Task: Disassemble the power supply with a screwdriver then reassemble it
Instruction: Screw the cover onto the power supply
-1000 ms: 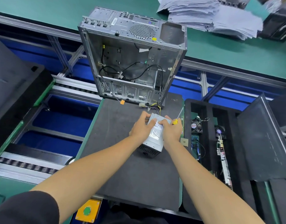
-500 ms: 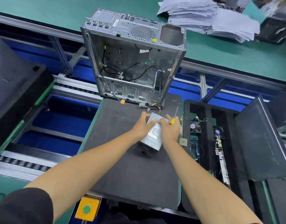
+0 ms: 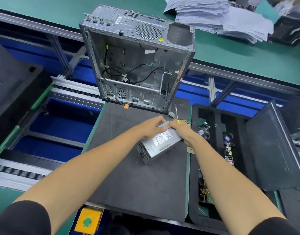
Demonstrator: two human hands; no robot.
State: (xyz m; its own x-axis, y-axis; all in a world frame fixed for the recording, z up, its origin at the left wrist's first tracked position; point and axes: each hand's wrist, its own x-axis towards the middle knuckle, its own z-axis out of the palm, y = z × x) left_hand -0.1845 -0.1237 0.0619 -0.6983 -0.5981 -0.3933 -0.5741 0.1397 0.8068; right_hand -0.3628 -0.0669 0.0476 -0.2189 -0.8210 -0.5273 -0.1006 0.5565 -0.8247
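Standing at the far edge of the dark foam mat [image 3: 128, 184], the open grey metal computer case [image 3: 137, 65] holds only loose black cables. Nearer, the grey metal power supply box [image 3: 158, 145] lies on the mat, gripped by the left hand [image 3: 150, 128] and right hand [image 3: 184, 131]. The right also pinches a yellow-handled screwdriver [image 3: 177, 115], handle mostly hidden. The black compartmented tray [image 3: 195, 167] on the right holds small fans and circuit boards, partly indistinct.
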